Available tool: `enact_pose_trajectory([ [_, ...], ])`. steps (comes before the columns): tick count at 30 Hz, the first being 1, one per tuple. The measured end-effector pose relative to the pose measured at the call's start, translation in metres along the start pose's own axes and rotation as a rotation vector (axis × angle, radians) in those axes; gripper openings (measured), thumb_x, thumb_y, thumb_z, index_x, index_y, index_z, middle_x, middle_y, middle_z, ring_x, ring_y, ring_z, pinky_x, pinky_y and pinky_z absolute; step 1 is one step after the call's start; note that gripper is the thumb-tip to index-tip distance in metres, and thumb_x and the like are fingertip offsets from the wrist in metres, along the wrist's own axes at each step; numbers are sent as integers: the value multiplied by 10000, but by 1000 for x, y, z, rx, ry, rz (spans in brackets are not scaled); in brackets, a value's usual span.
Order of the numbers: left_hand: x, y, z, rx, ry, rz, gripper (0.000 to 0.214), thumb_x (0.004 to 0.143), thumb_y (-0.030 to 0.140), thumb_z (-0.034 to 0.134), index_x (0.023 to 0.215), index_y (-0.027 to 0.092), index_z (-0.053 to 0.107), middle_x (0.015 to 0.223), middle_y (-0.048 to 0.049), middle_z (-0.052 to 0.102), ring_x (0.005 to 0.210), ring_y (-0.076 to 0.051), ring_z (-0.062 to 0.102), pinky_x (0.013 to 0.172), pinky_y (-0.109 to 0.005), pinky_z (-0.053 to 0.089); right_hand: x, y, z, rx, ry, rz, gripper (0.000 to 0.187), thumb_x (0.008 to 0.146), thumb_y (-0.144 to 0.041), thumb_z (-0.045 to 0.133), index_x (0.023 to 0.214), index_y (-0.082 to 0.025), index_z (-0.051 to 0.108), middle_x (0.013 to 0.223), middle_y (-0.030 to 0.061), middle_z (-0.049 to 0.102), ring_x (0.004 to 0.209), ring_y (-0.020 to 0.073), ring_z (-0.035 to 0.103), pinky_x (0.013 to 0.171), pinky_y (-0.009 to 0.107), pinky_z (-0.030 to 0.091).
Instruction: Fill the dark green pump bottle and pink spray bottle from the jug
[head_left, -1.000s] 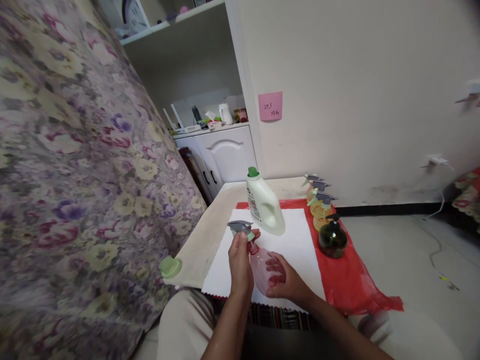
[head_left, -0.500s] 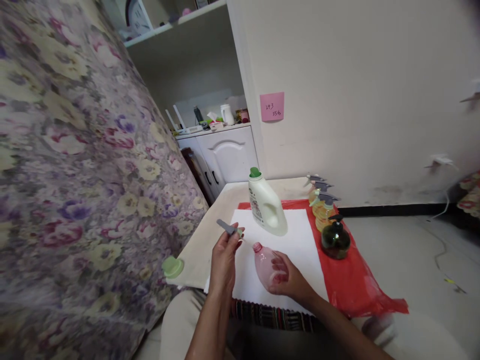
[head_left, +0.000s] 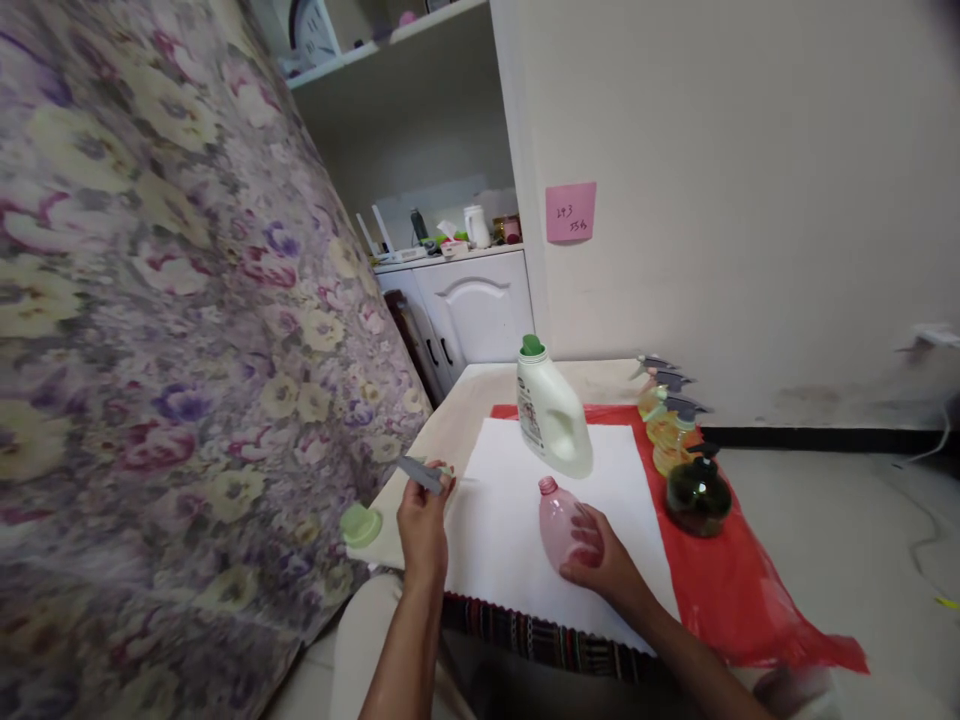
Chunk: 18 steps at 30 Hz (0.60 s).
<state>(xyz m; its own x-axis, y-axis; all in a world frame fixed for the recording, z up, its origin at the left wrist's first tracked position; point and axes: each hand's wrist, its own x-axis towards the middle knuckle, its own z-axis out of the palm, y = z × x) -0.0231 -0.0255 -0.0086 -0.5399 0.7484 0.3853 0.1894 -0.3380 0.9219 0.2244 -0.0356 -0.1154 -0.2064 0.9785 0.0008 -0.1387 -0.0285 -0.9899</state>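
Note:
My left hand (head_left: 424, 515) is closed around a grey spray trigger head (head_left: 421, 474), held over the left side of the table, apart from any bottle. My right hand (head_left: 600, 555) grips a translucent pink bottle (head_left: 559, 525) by its lower right side. The bottle's threaded neck is uncapped and tilts slightly left. Behind it stands a pale green detergent jug (head_left: 559, 415) with a handle and a darker green spout. A light green cap (head_left: 361, 525) rests at the table's left corner, left of my left hand.
On the right, a red plastic sheet (head_left: 720, 590) carries several yellow spray bottles (head_left: 666, 445) and a dark green pump bottle (head_left: 697, 497). White paper (head_left: 495, 560) covers the table's middle. A floral curtain (head_left: 187, 400) hangs at left; a white cabinet (head_left: 480, 310) stands behind.
My left hand has moved left with the spray trigger head, away from the pink bottle's neck. The right hand still holds the bottle, now more upright. The whole view has shifted slightly.

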Motion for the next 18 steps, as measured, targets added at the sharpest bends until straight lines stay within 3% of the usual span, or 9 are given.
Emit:
enact_pose_trajectory([
  [4, 13, -13, 0, 315, -149, 107, 261, 787, 212, 567, 1045, 209, 612, 1040, -49, 610, 972, -204, 587, 886, -345, 463, -2, -1, 3, -55, -8, 15, 880, 534, -240, 797, 1288, -263, 346, 1301, 123, 480, 1181, 305, 498, 927, 456, 462],
  [8, 39, -26, 12, 626, -365, 191, 330, 733, 37, 505, 973, 222, 634, 1021, -40, 601, 1011, -203, 551, 926, -330, 415, -3, -3, 5, -80, -3, 19, 883, 535, -215, 780, 1303, -254, 347, 1305, 127, 491, 1191, 310, 499, 949, 457, 453],
  [13, 62, -56, 30, 954, -531, 191, 264, 792, 26, 441, 868, 179, 641, 969, -66, 608, 935, -204, 556, 807, -295, 409, -2, 2, 3, -115, 3, -1, 880, 531, -201, 782, 1304, -271, 368, 1303, 115, 508, 1192, 323, 510, 983, 483, 433],
  [18, 65, -76, 32, 1153, -600, 196, 236, 825, 62, 441, 895, 168, 640, 973, -77, 610, 921, -215, 554, 731, -278, 386, 1, 11, 1, -139, -53, -64, 931, 557, -225, 809, 1337, -306, 308, 1352, 110, 471, 1269, 328, 456, 1036, 491, 404],
])
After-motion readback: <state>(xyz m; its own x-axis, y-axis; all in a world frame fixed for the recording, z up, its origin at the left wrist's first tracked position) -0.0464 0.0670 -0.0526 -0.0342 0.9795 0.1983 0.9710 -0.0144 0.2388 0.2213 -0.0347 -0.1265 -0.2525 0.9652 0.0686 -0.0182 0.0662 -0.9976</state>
